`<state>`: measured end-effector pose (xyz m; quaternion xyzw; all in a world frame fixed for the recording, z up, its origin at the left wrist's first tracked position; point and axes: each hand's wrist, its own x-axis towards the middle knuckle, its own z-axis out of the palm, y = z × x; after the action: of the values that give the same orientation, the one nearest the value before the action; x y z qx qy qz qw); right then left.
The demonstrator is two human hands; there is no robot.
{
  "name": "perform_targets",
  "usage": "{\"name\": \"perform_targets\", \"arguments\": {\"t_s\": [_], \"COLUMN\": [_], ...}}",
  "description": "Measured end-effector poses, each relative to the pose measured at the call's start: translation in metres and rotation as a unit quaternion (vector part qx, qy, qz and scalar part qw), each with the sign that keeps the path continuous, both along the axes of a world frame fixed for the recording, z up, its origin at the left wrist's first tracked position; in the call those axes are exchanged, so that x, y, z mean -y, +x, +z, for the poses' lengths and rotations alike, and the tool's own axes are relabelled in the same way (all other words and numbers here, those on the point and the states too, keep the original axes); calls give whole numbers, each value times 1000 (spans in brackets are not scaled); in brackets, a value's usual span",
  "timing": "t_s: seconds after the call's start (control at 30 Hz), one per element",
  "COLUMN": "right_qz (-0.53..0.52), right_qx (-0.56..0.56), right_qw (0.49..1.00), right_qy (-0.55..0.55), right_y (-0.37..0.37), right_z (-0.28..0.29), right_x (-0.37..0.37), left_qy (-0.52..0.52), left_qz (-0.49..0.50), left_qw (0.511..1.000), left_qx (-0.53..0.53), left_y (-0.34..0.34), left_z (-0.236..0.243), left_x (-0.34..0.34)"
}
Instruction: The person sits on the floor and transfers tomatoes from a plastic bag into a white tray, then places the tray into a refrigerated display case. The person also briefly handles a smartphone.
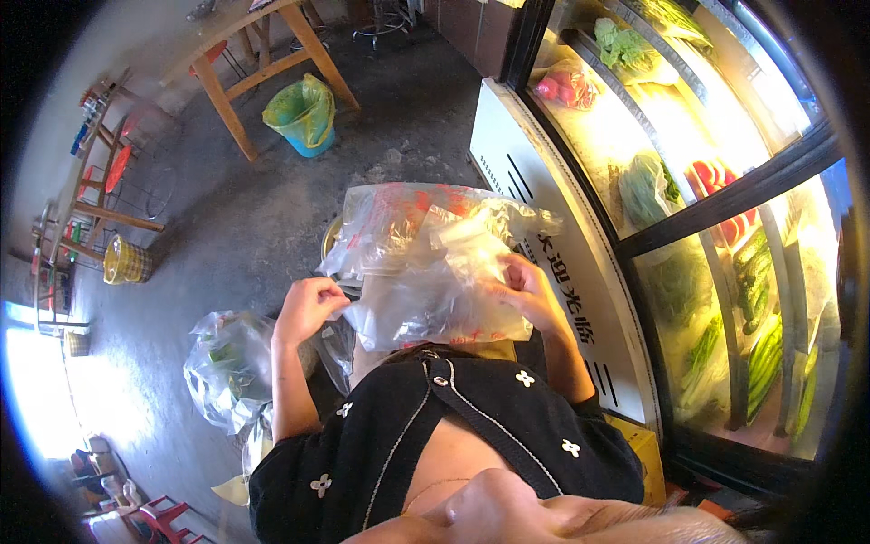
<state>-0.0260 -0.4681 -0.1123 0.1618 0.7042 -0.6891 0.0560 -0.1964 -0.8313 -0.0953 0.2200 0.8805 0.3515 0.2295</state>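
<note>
In front of me, over my lap, spreads a clear plastic bag [399,304] with red print, crumpled toward its right side. My left hand [310,306] is at the bag's left edge, its fingertips pinched together on the plastic. On the other side, my right hand [527,292] grips a gathered fold of the bag between thumb and fingers. The plastic partly hides the right fingertips. What lies beneath the bag is mostly covered.
A clear bag with green leaves [231,367] stands on the floor at left. To the right is a lit glass-door cooler [634,238] with vegetables. Farther off are a lined blue bin [310,140], a wooden table [227,100] and a yellow basket [127,260].
</note>
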Motion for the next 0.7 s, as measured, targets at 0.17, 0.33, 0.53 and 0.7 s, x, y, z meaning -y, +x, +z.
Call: {"name": "perform_targets", "arguments": {"t_s": [0.17, 0.33, 0.53, 0.7], "right_qz": [79, 193, 92, -112], "right_qx": [-41, -171, -204, -302], "right_qw": [991, 962, 972, 947], "right_qy": [-104, -92, -70, -21], "right_y": [9, -7, -14, -35], "right_z": [15, 55, 106, 139], "right_x": [12, -11, -41, -71], "left_qy": [-99, 151, 42, 46], "left_qz": [-50, -144, -317, -294], "left_qw": [938, 906, 894, 875], "left_qx": [-329, -368, -314, -382], "left_y": [6, -51, -88, -88], "left_z": [28, -11, -30, -25], "left_x": [-46, -77, -131, -126]}}
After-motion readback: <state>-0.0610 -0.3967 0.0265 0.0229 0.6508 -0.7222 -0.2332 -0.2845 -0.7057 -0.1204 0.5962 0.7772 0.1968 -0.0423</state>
